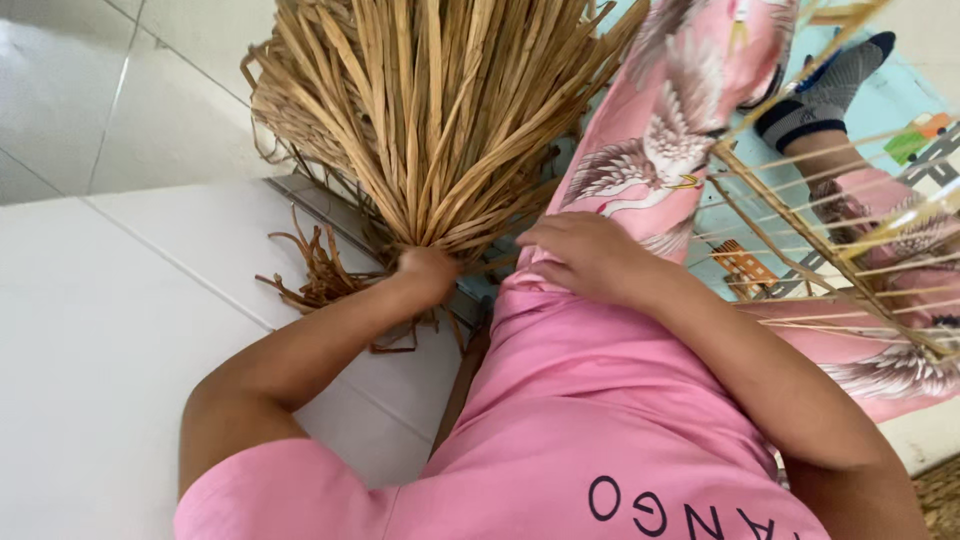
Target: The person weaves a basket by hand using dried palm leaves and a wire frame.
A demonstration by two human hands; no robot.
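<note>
The left hand (428, 272) is closed tight around the bottom of a big bundle of dry straw strips (440, 110). The fingers wrap the place where all the strips come together, so the bundle fans out wide above the fist. It stands over the white tiled floor (120, 330), just beside the person's knee. Some short curly scraps (310, 270) lie on the floor by the wrist.

The right hand (590, 255) rests on the lap, on the pink trousers with bird pictures (660, 140). Its fingers are curled down loosely, and I cannot tell if they pinch a strip.

To do this well, I think the fist should stay snug and low on the bundle, so no strip slips out. The thin strips look easy to bend and snap, so a gentle pull, one strip at a time, looks best. A half-woven frame of strips (830, 240) sits close on the right.
</note>
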